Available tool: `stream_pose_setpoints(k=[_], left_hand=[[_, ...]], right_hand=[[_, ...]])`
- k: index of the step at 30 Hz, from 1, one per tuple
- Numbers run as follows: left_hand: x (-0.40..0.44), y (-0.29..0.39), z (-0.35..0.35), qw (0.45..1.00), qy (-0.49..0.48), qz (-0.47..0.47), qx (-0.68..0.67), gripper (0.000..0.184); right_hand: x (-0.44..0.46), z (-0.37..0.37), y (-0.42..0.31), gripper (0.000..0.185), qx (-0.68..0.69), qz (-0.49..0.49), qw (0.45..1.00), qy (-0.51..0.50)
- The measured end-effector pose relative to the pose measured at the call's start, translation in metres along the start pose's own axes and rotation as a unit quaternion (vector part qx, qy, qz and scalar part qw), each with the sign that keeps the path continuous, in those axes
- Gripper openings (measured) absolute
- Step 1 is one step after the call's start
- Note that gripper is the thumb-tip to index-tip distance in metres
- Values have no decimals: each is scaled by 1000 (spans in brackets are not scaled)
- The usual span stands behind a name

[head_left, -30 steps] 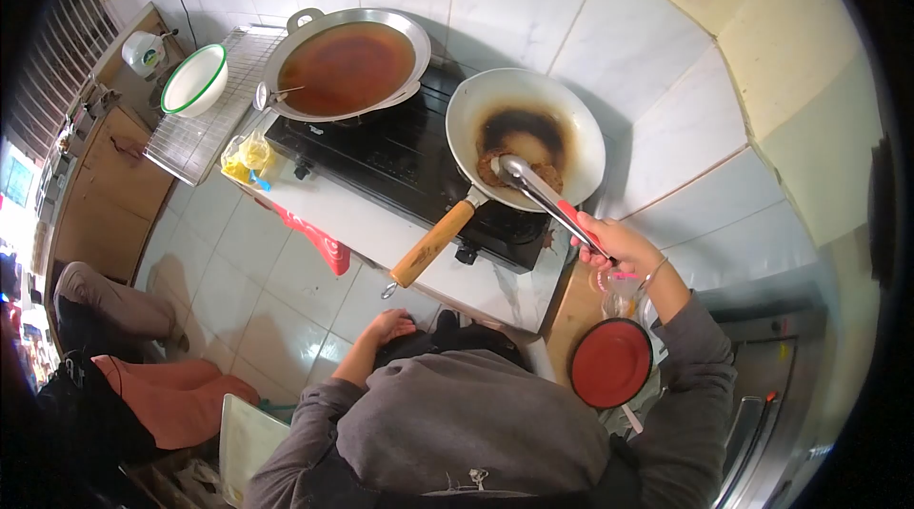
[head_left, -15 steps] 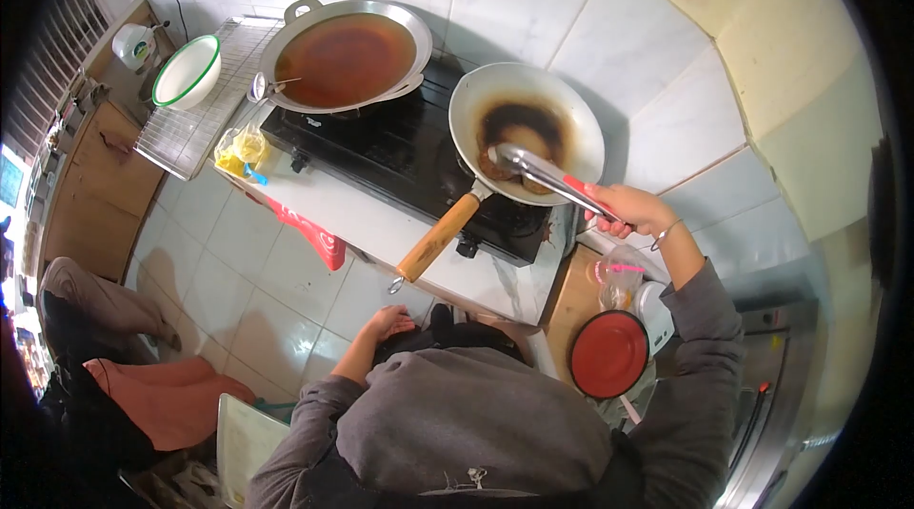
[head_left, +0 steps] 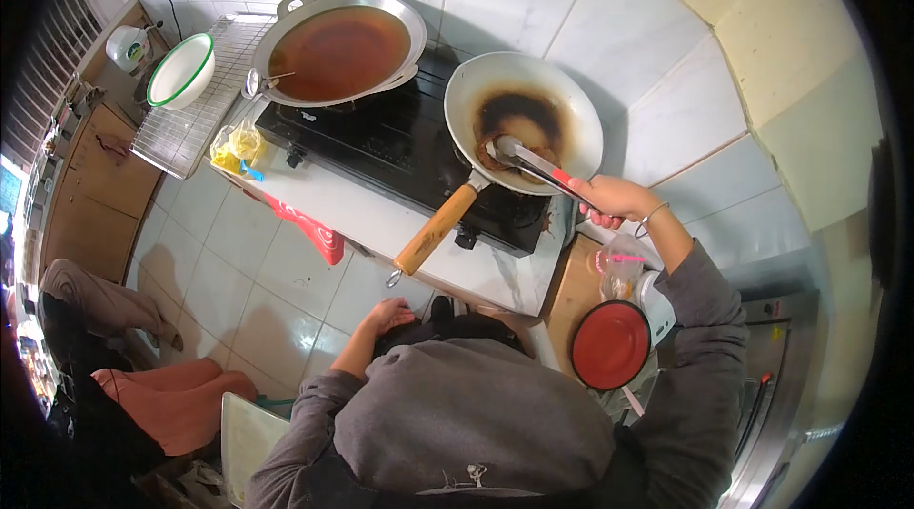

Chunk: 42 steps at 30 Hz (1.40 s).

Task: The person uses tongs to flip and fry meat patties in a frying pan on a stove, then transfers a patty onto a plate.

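The right hand point(head_left: 614, 200) is closed around metal tongs point(head_left: 541, 166), their tips at brown food point(head_left: 486, 156) inside the white frying pan point(head_left: 580, 119), on the stove point(head_left: 381, 138) toward the right end of the tabletop point(head_left: 352, 210). The left hand point(head_left: 386, 315) hangs half-open, visibly empty.

Marbled wall tiles point(head_left: 657, 90), glossy tiled floor point(head_left: 243, 266)

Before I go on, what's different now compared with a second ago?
Your right hand moved forward, away from your body, swinging the grip end of the tongs with it. Nothing was newly grasped or released: the tongs' tips remain in the white frying pan. The left hand stayed low near the waist; the pan and metal wok stayed on the stove.
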<state>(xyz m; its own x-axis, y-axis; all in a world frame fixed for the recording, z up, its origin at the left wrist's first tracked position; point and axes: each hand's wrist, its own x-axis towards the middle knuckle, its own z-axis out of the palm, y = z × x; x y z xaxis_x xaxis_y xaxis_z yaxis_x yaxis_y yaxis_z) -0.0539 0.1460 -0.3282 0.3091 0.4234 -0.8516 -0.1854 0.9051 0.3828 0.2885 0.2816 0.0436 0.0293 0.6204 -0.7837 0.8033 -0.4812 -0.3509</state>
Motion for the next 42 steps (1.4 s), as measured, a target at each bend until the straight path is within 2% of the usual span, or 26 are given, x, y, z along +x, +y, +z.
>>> stream_pose_setpoints(k=[6,9,18,24,27,31,34,37,42], left_hand=[[7,2,-2,1000,3,5,12,35],[4,1,0,1000,5,3,16,35],[7,-1,-1,1000,1,-7,15,35],[7,4,1,1000,-5,7,10,34],[6,2,3,1000,-3,6,9,33],[13,0,0,1000,-3,2,3,35],[10,1,3,1000,10,-5,16,35],[12,1,6,1000,11,-4,17,34],[23,-7,-6,1000,-5,-22,-21,34]], right_hand=[[-3,-7,7,55,90,-26,995,-30],[-3,-7,6,55,69,-22,996,-49],[-3,1,2,55,-4,1,1000,-18],[-4,-11,6,53,87,-18,995,-49],[2,-15,7,53,122,-12,992,-20],[10,-9,12,51,65,-4,998,1],[9,-13,14,52,93,-26,995,-8],[-15,-36,20,53,162,-41,985,35],[-39,-49,40,55,152,16,987,44]])
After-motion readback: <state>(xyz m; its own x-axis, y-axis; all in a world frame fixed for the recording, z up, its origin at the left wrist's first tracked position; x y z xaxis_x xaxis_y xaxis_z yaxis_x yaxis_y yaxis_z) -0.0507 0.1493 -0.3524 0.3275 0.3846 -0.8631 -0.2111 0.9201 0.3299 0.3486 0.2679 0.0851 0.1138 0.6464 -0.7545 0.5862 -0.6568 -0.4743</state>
